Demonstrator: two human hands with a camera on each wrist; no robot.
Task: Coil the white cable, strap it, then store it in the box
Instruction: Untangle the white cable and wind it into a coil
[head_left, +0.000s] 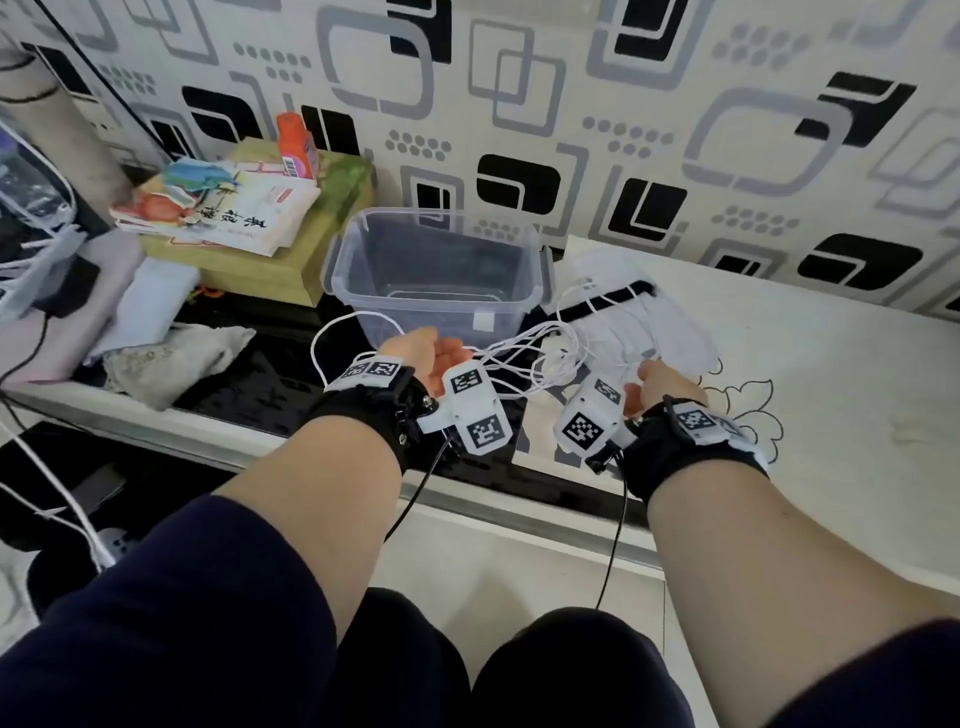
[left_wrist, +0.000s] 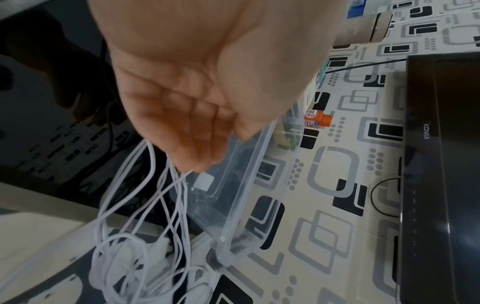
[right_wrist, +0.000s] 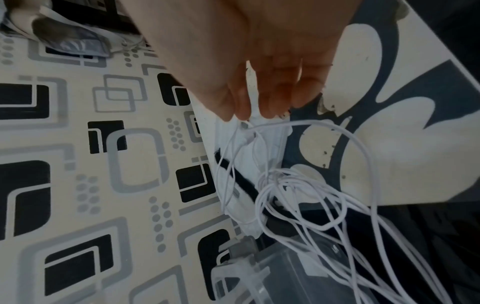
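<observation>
Even, soft daylight, no harsh shadows. Head view bends strongly at its edges. Both wrist views are dimmer, with near skin blurred and wallpaper lines curved.

Left grip (head_left: 434, 353) palm-up, right grip (head_left: 662, 382) fingers down.

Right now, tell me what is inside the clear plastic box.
Nothing shows inside the clear box: through its walls only its bare floor appears. The white cable lies tangled outside, in front of it, strands running to the left hand and right hand.
</observation>
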